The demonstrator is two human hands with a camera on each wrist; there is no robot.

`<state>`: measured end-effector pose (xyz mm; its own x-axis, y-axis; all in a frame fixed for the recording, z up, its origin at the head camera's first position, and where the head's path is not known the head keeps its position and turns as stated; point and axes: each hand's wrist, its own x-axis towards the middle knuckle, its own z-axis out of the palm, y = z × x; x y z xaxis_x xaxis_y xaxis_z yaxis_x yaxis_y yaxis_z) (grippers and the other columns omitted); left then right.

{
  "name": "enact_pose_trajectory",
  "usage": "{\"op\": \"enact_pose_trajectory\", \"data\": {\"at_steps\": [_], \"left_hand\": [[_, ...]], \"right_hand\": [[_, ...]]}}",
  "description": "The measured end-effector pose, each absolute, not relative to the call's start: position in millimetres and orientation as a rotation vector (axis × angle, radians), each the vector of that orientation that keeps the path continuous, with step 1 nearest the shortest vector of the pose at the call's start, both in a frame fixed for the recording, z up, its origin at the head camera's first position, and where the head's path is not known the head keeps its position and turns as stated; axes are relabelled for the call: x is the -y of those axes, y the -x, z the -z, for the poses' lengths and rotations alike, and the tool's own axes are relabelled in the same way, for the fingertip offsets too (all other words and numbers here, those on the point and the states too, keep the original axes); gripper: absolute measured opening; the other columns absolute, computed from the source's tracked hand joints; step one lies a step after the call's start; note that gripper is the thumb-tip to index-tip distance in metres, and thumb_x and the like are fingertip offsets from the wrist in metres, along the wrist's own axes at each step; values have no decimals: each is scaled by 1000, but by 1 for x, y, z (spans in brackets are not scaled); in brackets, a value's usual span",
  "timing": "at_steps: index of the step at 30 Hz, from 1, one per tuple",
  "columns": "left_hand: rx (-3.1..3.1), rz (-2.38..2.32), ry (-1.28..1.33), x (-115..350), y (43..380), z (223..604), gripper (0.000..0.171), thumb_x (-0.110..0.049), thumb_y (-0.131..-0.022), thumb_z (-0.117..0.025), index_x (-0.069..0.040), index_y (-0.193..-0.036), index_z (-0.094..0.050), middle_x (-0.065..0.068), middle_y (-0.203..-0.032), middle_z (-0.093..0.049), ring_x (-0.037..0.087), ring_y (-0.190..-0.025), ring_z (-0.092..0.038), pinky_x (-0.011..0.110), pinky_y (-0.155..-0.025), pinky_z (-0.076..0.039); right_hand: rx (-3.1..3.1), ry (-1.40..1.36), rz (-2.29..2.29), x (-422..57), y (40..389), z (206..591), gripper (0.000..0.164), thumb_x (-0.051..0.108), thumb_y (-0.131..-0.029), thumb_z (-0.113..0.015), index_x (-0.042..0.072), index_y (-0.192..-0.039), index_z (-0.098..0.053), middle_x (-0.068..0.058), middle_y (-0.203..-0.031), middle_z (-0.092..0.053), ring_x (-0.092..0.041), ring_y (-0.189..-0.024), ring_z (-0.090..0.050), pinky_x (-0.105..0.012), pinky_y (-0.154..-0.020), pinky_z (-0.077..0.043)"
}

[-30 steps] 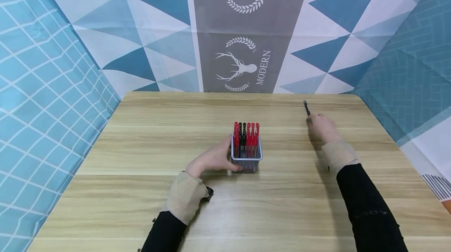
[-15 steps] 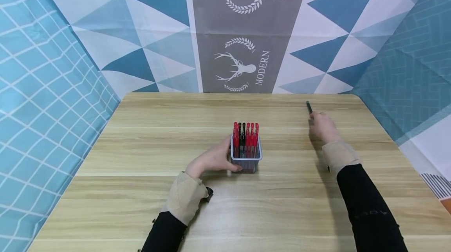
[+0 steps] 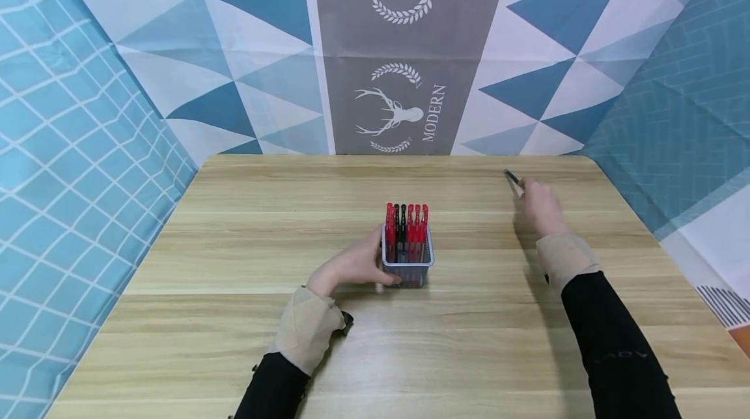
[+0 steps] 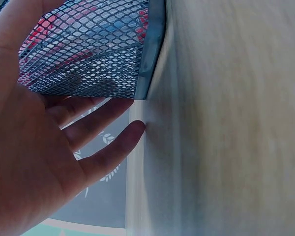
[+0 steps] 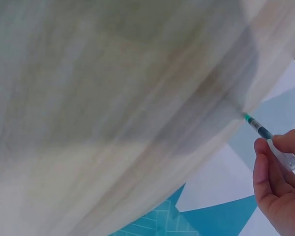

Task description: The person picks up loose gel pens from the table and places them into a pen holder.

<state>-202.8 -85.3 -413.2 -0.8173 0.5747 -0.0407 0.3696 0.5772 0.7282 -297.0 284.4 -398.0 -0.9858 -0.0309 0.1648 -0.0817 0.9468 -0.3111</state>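
Note:
A mesh pen holder (image 3: 408, 274) stands upright mid-table with red pens (image 3: 416, 230) and black pens (image 3: 400, 227) upright in it. My left hand (image 3: 350, 266) holds its left side, thumb at the front and fingers round the back. From the left wrist view, the holder's mesh (image 4: 93, 54) lies against the hand (image 4: 39, 152), with the lower fingers spread below it. Off to the right, near the far edge, my right hand (image 3: 542, 207) pinches a slim dark pen (image 3: 512, 177). The right wrist view shows this pen's (image 5: 258, 127) green tip end and clear part between thumb and fingers.
The wooden table (image 3: 263, 211) reaches to a patterned backdrop (image 3: 392, 35) at its far edge. A blue checked cloth (image 3: 76, 178) borders the left, and a teal cloth (image 3: 685, 120) hangs at the right.
The pen in my right hand has tilted, its far end now pointing more to the left. That hand has shifted slightly away from me. My left hand stays on the pen holder.

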Motion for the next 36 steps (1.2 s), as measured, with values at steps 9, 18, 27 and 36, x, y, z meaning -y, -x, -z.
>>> {"op": "enact_pose_trajectory", "data": {"at_steps": [9,18,27,36], "left_hand": [[-2543,-1074,-779,85,202,413,95,-25,-62,-82,-17,-138,-26,1,-129,-47,16,-119,-45,35,-102,-35],[-2526,-1098,-798,84,201,412,94,-24,-61,-82,-15,-137,-26,1,-128,-47,17,-120,-45,35,-103,-34],[-2522,-1114,-817,85,201,412,93,-23,-61,-82,-15,-136,-27,1,-127,-47,16,-119,-45,35,-103,-34],[-2527,-1115,-815,85,201,413,91,-22,-62,-81,-18,-135,-28,-1,-126,-48,15,-118,-45,34,-101,-35]], "right_hand": [[2714,-107,-454,-277,295,381,23,-4,-86,-43,-12,-102,-56,-32,-94,-60,-46,-77,-58,-51,-61,-46],[2600,-80,-515,-263,288,359,22,2,-89,-43,-9,-106,-52,-28,-89,-62,-44,-71,-57,-51,-60,-44],[2550,-118,-603,-246,275,338,24,6,-90,-41,-8,-110,-45,-27,-87,-59,-40,-67,-57,-49,-57,-43],[2507,-202,-651,-216,260,319,33,8,-91,-39,-8,-121,-42,-20,-78,-55,-29,-53,-48,-39,-50,-38]]}}
